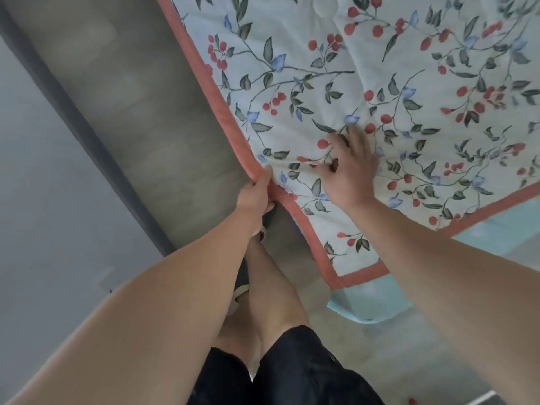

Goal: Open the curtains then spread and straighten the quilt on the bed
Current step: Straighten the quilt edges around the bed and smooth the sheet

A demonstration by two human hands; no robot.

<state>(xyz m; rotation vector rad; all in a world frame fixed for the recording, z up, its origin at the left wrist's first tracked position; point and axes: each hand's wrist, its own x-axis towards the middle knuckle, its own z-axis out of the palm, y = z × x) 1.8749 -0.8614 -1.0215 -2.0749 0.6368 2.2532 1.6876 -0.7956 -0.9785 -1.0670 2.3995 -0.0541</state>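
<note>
Bare forearms reach over black shorts (292, 372) to the quilt (394, 83), white with red berries, spread on the bed. The left hand (257, 194) pinches its pink border; the right hand (350, 168) presses flat, fingers spread.

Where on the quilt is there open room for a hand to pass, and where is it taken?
Free: the quilt top beyond the right hand, and toward its lower border right of that forearm. Crowded: the left pink edge, where the left hand pinches it and the right hand presses close beside.
</note>
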